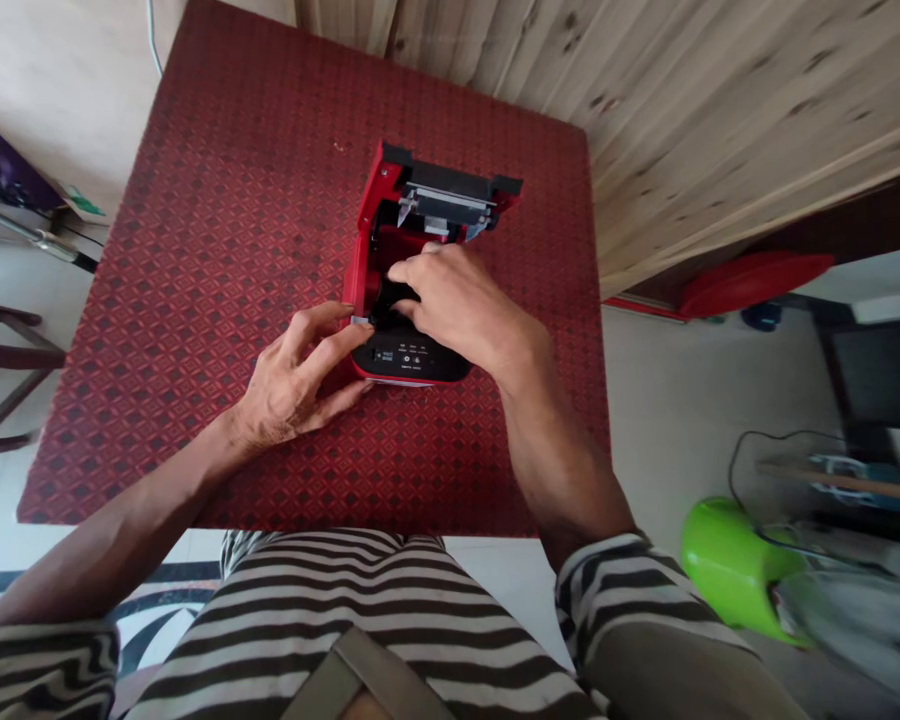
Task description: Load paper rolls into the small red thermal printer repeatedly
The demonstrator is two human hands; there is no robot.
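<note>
A red and black label printer (412,357) sits on the table with its lid (379,190) swung up and tilted back. My left hand (286,378) grips the printer's near left corner, its fingertips on the left rim and its thumb low by the front edge. Over the open compartment is my right hand (461,300), reaching in from the right. Its thumb and forefinger are bent toward each other inside; whatever lies between them is hidden. A dark roller unit (450,207) with clear plastic pieces shows on the lid's underside.
The table (217,200) has a red patterned cloth. Wooden panelling (667,110) borders its far right side. A dark wooden stool (7,370) stands at the left, and a bright green bin (735,565) is on the floor at right.
</note>
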